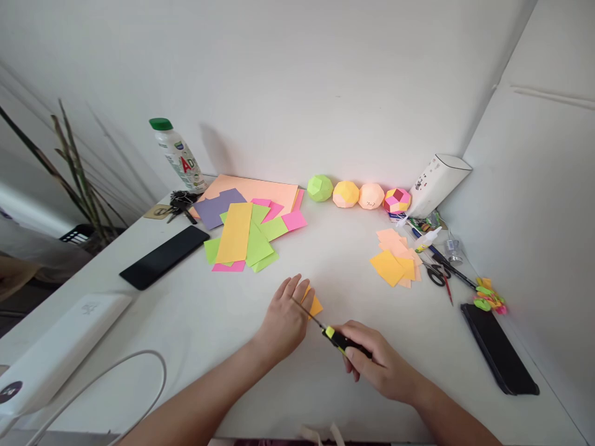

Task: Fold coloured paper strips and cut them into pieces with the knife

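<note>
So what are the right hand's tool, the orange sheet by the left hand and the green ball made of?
Tool handle: probably plastic, with black and yellow-green parts; finish unclear.
Tool shaft: likely metal, being slim, straight and dark.
Orange sheet: looks like matte paper, thin with straight edges.
Green ball: probably matte paper or thin card, with flat facets.

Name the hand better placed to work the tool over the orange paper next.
Probably the right hand: it grips the black-and-green tool, while the left hand rests on the orange paper.
</note>
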`<state>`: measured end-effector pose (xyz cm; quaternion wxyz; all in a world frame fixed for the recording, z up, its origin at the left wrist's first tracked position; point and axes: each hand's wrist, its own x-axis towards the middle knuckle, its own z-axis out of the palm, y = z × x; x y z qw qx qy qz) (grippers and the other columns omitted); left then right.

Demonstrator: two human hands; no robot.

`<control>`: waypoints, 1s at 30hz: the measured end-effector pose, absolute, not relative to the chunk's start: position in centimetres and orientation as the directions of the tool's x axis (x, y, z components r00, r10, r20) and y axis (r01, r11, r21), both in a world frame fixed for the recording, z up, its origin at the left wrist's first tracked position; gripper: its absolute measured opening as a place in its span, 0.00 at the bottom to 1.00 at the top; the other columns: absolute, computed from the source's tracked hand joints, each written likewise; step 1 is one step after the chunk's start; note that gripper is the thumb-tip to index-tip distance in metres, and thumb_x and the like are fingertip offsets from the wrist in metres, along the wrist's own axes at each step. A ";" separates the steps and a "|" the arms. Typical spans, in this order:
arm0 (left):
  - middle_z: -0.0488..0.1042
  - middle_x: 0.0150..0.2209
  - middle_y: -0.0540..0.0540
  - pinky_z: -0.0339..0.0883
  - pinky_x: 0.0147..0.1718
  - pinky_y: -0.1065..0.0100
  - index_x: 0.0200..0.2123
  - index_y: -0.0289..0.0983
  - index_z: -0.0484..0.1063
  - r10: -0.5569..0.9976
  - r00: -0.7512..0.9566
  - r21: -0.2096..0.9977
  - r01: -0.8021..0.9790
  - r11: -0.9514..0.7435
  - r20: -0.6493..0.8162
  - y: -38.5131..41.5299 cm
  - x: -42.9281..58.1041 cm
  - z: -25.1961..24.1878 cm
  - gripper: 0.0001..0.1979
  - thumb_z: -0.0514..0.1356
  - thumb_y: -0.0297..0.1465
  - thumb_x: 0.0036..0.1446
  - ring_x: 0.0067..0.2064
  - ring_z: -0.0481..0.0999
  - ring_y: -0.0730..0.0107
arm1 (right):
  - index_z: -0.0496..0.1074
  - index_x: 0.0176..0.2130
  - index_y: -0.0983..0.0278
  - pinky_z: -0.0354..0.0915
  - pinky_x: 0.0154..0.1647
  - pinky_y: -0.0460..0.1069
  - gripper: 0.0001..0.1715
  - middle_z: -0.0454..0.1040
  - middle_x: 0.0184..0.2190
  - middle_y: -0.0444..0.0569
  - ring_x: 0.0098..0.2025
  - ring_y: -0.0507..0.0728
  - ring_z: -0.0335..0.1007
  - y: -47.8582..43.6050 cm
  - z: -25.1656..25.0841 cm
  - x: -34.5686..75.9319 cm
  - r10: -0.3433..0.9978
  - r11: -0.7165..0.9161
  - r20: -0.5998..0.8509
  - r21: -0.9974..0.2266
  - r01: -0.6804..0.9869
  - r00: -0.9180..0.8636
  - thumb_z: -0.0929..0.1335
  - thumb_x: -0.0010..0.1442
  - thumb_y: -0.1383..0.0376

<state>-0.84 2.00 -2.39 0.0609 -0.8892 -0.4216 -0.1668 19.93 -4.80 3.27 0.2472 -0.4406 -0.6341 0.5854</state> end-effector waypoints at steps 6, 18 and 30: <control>0.71 0.51 0.34 0.60 0.55 0.48 0.47 0.29 0.71 0.699 0.613 -0.113 0.776 -0.621 0.369 2.2 -0.8 -2.5 0.20 0.52 0.20 0.51 0.56 0.67 0.45 | 0.68 0.54 0.60 0.67 0.27 0.45 0.20 0.62 0.38 0.48 0.28 0.48 0.65 -5.3 3.5 19.4 0.742 -0.107 -0.240 -0.964 0.242 -0.627 0.60 0.63 0.66; 0.71 0.52 0.35 0.59 0.56 0.48 0.48 0.30 0.71 0.700 0.611 -0.131 0.780 -0.611 0.371 2.1 -0.9 -2.8 0.20 0.54 0.21 0.49 0.57 0.66 0.45 | 0.70 0.52 0.60 0.67 0.27 0.45 0.22 0.62 0.37 0.46 0.29 0.49 0.66 -4.8 3.0 19.6 0.773 -0.160 -0.299 -0.945 0.284 -0.559 0.61 0.60 0.69; 0.72 0.49 0.37 0.69 0.45 0.51 0.46 0.34 0.71 0.789 0.581 0.173 0.772 -0.612 0.197 2.5 -2.1 -0.5 0.15 0.51 0.21 0.57 0.49 0.71 0.52 | 0.64 0.57 0.61 0.68 0.33 0.49 0.22 0.67 0.36 0.49 0.32 0.53 0.67 -4.0 3.0 21.4 0.926 -0.012 -0.125 -0.953 0.303 -0.355 0.58 0.65 0.64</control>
